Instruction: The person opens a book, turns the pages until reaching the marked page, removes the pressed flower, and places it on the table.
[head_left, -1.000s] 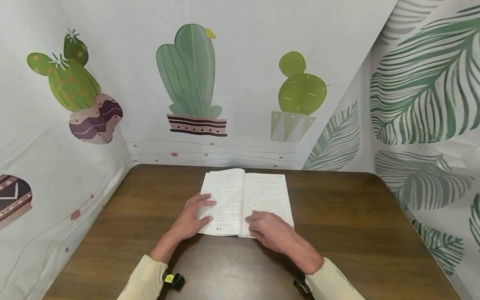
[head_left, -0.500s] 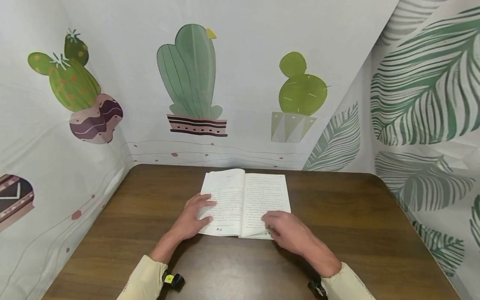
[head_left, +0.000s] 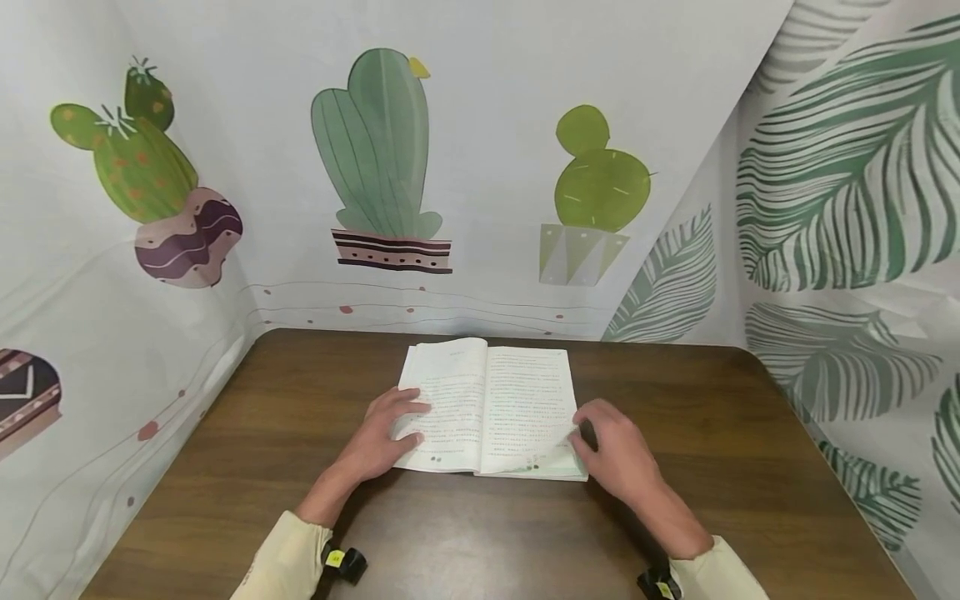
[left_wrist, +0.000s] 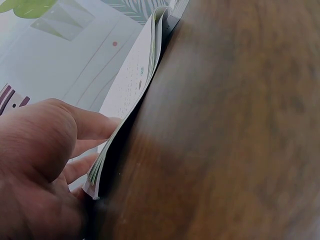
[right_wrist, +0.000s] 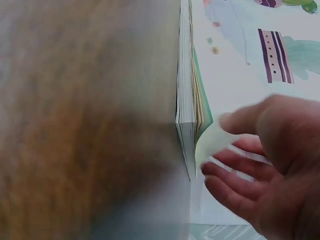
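An open book [head_left: 522, 400] with printed pages lies on the wooden table. My left hand [head_left: 380, 434] rests on the left page near its outer edge, fingers spread and thumb on the paper. In the left wrist view the thumb [left_wrist: 95, 122] lies on the page close to the lower edge. My right hand [head_left: 617, 446] is at the right page's outer edge, with a gap between thumb and fingers. In the right wrist view the hand [right_wrist: 280, 160] has bent fingers beside the book's corner, and some upper leaves [right_wrist: 200, 107] stand slightly apart from the stack.
The brown table [head_left: 697, 408] reaches around the book on all sides. Behind it hangs a white cloth [head_left: 487, 167] printed with cacti, and a leaf-patterned cloth [head_left: 847, 183] hangs at the right. A small black device [head_left: 347, 564] is strapped at the left wrist.
My right hand has moved rightward from near the book's centre fold, across the right page, to its outer edge. The left hand has stayed in place on the left page.
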